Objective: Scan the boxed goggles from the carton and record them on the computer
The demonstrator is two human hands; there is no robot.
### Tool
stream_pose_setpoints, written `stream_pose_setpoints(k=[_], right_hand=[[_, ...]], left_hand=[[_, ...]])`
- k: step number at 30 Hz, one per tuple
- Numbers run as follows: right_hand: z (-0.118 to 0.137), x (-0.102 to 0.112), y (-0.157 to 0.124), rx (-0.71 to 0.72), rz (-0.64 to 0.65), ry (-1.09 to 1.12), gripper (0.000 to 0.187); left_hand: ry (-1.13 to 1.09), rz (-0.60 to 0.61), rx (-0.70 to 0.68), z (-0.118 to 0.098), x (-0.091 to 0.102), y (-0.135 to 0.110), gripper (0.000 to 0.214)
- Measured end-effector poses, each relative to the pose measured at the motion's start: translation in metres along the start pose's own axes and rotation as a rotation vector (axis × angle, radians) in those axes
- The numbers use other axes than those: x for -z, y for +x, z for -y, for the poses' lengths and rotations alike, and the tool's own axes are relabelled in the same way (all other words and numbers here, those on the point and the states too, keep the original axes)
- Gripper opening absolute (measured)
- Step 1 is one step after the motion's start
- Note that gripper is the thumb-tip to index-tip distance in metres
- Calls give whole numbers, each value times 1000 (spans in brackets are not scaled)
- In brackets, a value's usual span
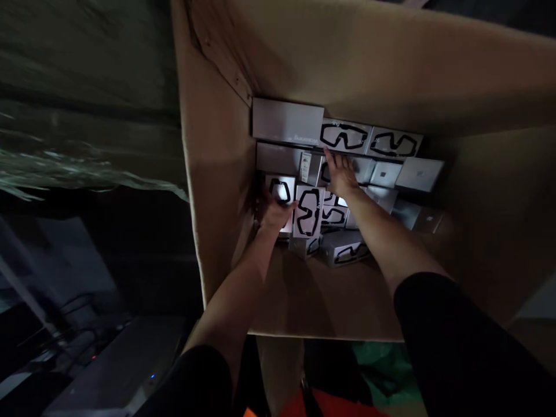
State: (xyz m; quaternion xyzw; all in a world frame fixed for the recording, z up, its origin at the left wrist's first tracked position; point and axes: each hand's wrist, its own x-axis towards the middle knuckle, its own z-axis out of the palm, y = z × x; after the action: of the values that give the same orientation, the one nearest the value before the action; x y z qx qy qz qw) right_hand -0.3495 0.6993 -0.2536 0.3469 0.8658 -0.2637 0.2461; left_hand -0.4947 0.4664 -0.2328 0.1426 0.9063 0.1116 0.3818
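Note:
Both my arms reach down into a deep cardboard carton (217, 174). At its bottom lie several small white boxes printed with black goggle outlines (345, 136). My left hand (273, 213) is curled round one upright goggle box (309, 211) near the carton's left wall. My right hand (341, 174) lies flat with its fingers stretched out on the boxes in the middle row, touching a box below the top row. A plain white box (287, 121) sits at the far left corner.
The carton's tall walls (478, 191) close in on all sides. Outside at the lower left sit dark equipment with cables and a small blue light (152, 376). Orange and green fabric (347, 402) shows below the carton.

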Motion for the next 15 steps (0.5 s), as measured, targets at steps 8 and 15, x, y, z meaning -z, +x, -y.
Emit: stream_pose_setpoints(k=[8,15], right_hand=[[-3,25,-68,-237,-268,188,146],[5,-58,-113,-671,-103,542,125]], left_hand=[[-282,68,48,28,5,6,81],[-508,104,26,39,-4,-3,87]])
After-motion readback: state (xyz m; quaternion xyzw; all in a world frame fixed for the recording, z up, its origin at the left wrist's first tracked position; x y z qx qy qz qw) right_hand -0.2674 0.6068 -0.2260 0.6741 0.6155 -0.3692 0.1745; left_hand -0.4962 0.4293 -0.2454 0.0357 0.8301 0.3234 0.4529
